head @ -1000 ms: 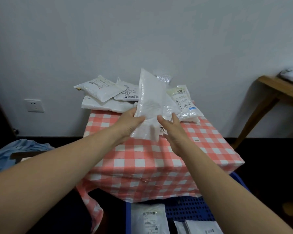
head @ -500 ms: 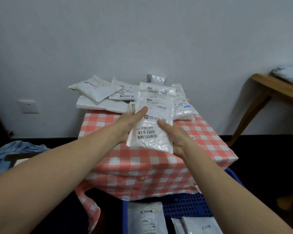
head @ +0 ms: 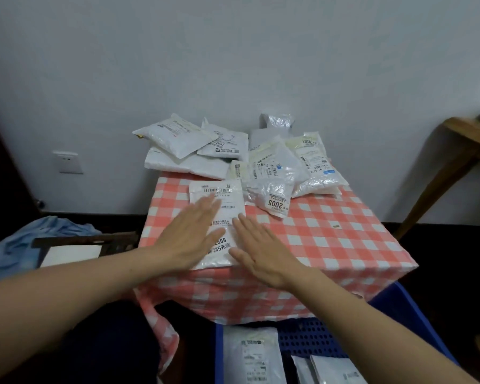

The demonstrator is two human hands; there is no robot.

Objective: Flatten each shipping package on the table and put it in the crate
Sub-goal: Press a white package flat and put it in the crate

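Observation:
A white shipping package (head: 224,199) with a printed label lies flat near the front left of the table (head: 330,239), which is covered in a red-and-white checked cloth. My left hand (head: 191,234) presses on its left half with straight fingers. My right hand (head: 263,250) lies flat on its right edge, partly on the cloth. A pile of several more white packages (head: 261,159) sits along the back of the table. The blue crate (head: 399,322) stands on the floor below the table's front, with flat packages (head: 252,356) inside.
A wooden table (head: 466,139) stands at the right against the wall. Blue fabric (head: 25,245) and a dark frame with a white board (head: 75,245) are on the left. A wall socket (head: 68,162) is at the left. A small crumb (head: 336,225) lies on the cloth.
The package was held upright in both hands, then lowered; now it lies flat on the cloth with both palms spread on it.

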